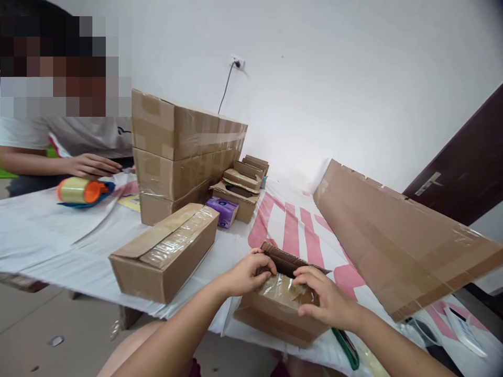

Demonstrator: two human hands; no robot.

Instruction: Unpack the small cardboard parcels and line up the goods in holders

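Observation:
A small cardboard box [281,317] with clear tape over its top edge stands at the table's front edge, its far flap [283,257] raised. My left hand [251,271] grips the box's left top edge, fingers bent over the taped cardboard. On the right side, my right hand [328,296] has its fingers curled over the same edge and its thumb against the near face. The box's inside is mostly hidden behind my fingers. Beside my right wrist lies a green-handled tool [346,348], partly covered by the box.
A taped long box [168,251] lies to the left. Behind it are stacked cartons [188,152], a purple tissue pack [222,211] and open boxes [239,196]. A co-worker's hand [94,166] is near an orange tape dispenser [84,190]. A large cardboard sheet [393,235] leans at right.

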